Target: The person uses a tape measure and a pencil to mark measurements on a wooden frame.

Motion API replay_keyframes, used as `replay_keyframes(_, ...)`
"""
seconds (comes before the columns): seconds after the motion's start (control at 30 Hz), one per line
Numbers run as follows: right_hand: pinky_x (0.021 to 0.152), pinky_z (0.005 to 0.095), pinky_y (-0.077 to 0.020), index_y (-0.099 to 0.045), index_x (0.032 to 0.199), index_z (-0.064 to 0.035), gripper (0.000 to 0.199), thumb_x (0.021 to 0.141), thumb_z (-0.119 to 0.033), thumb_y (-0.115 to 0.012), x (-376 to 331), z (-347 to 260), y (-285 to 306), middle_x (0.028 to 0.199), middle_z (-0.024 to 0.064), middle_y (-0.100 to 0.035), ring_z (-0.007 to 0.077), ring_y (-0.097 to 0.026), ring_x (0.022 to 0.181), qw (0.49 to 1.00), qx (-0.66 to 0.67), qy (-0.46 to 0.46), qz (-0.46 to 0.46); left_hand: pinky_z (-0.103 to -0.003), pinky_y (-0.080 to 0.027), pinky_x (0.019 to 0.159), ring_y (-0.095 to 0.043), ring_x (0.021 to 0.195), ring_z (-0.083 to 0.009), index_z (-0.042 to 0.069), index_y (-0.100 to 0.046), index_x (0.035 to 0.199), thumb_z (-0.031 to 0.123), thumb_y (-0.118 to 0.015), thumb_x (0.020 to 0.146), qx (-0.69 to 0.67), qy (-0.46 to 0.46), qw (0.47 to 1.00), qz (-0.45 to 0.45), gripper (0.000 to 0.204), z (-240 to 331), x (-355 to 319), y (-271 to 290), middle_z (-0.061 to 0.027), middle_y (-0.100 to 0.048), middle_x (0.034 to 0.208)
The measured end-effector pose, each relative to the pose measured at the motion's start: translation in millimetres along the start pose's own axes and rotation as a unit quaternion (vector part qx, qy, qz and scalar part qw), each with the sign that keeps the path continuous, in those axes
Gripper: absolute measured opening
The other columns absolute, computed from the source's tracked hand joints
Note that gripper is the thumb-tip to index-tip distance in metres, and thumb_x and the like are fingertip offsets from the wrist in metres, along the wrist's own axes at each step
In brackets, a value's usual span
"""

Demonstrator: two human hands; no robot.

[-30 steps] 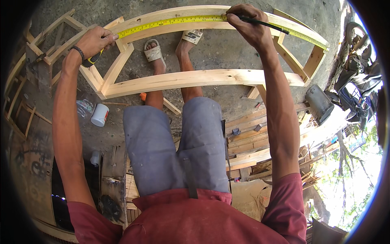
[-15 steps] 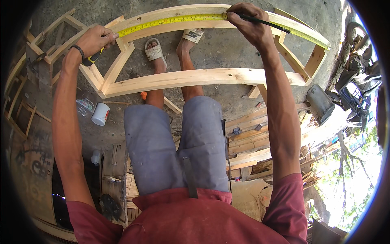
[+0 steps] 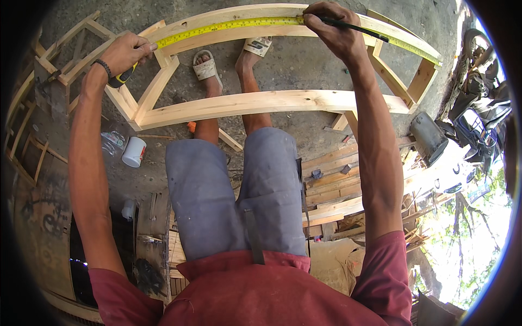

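A yellow tape measure [image 3: 228, 27] is stretched along the far rail of a wooden frame [image 3: 244, 106]. Its black and yellow case [image 3: 123, 76] hangs under my left hand [image 3: 128, 53], which is closed on the tape at the frame's left corner. Farther right, my right hand [image 3: 336, 30] rests over the far rail, fingers pinched round a dark, slim pencil-like marker [image 3: 353, 28] that points to the right. The blade passes beneath this hand and runs on to the rail's right end. The exact fingertip contact of my right hand is partly hidden.
My sandalled feet [image 3: 205, 66] stand inside the frame. Another wooden frame [image 3: 81, 46] lies at the left. A white cup [image 3: 134, 152] and a clear plastic bag [image 3: 112, 142] lie on the floor. At the right are a dark bucket [image 3: 428, 138], stacked planks [image 3: 331, 185] and a bag [image 3: 473, 127].
Almost nothing differs. Both hands keep their places on the tape and rail, with only a tiny shift of the whole view.
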State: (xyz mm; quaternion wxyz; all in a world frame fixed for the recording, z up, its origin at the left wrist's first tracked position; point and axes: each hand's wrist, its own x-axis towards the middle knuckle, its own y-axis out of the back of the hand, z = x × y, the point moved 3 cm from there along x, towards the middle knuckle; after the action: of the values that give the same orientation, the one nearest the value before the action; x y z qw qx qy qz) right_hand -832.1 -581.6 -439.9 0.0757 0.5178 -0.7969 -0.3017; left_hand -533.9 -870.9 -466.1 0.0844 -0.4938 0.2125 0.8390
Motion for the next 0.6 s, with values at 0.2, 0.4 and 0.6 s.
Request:
replay_keyframes(0.2,0.068,0.0331,-0.0539,-0.072,0.086,-0.0031,0.018,0.078,-0.019,-0.068,0.8,-2.7,0.8,0.082,0.0131,-0.069,0.0239,-0.067,0.071,1.0,-0.009,0.001,-0.002,-0.03,-0.046,0.059,-0.055,0.059,-0.012,-0.003,-0.067,0.078,0.035,-0.059,0.094,-0.006,0.002,1.0,0.0,0.042,-3.9,1.8,-1.5,-0.0047,-0.06,0.062)
replay_keyframes(0.4,0.068,0.0332,-0.054,-0.072,0.085,-0.0031,0.017,0.078,-0.019,-0.069,0.5,-0.8,0.4,0.082,0.0129,-0.069,0.0237,-0.067,0.071,1.0,-0.007,0.022,-0.005,-0.029,-0.045,0.058,-0.054,0.059,-0.0114,-0.002,-0.066,0.076,0.034,-0.059,0.094,-0.018,0.007,1.0,0.006,0.042,-8.4,3.4,-2.6,-0.0038,-0.059,0.061)
replay_keyframes(0.6,0.069,0.0328,-0.0544,-0.072,0.087,-0.0028,0.019,0.08,-0.019,-0.068,0.0,1.0,0.3,0.081,0.0118,-0.07,0.0231,-0.068,0.072,0.999,-0.029,0.034,-0.017,-0.029,-0.045,0.058,-0.053,0.058,-0.0115,-0.002,-0.066,0.075,0.035,-0.059,0.094,-0.016,0.0,1.0,0.004,0.042,-6.3,2.8,-2.3,-0.0034,-0.058,0.061)
